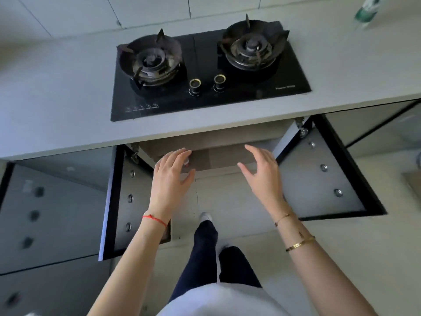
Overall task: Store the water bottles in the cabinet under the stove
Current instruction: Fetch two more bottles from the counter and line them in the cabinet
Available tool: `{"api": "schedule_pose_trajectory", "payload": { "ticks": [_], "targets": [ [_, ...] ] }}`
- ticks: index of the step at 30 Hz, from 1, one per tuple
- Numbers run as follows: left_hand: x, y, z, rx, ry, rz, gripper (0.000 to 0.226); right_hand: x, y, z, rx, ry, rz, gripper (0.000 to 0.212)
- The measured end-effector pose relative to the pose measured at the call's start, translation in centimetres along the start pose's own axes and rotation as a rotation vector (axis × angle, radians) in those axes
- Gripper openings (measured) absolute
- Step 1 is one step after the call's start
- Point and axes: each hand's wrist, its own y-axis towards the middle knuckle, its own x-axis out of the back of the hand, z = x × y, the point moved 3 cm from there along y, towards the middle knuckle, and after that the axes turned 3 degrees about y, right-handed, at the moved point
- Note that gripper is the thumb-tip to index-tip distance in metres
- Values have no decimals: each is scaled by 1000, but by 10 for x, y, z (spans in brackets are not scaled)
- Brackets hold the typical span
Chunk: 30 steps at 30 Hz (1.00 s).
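A: Cabinet (218, 153) under the stove (205, 71) stands with both doors swung wide, the left door (120, 201) and right door (319, 174) flanking a person who faces it from above.

B: And the hands?

A: Left hand (170, 179) reaches toward the opening, fingers spread and relaxed, gripping nothing. A small round thing with a red edge shows just past its fingertips; I cannot tell what it is. Right hand (262, 172) hovers alongside, fingers loose and apart, also holding nothing.

B: Where are the bottles?

A: One bottle (366, 11), green-labelled and blurred, lies on the counter (57, 99) at the far right, well apart from both hands and the stove. The cabinet's inside is mostly hidden beneath the counter edge.

B: Anything else?

A: A red string circles the left wrist; gold bracelets the right.
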Motion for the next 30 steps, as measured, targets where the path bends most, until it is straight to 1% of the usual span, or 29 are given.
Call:
{"api": "schedule_pose_trajectory", "payload": {
  "ticks": [5,9,13,21,26,30],
  "targets": [
    [52,-3,-50,-100,-28,5,44,82,-26,23,-27,-39,-129,45],
    [69,-4,-76,-216,-4,56,44,120,-51,31,-53,-113,-182,46],
    [75,0,-97,-324,-2,104,43,149,-77,36,-148,-129,-266,49],
    [59,5,-153,-540,-70,180,43,189,-136,26,-339,-151,-462,47],
    [39,2,-214,-685,-124,243,43,222,-176,8,-466,-169,-542,47],
    [11,-3,-274,-776,-145,290,42,255,-203,-25,-549,-172,-591,47]
  ]
}}
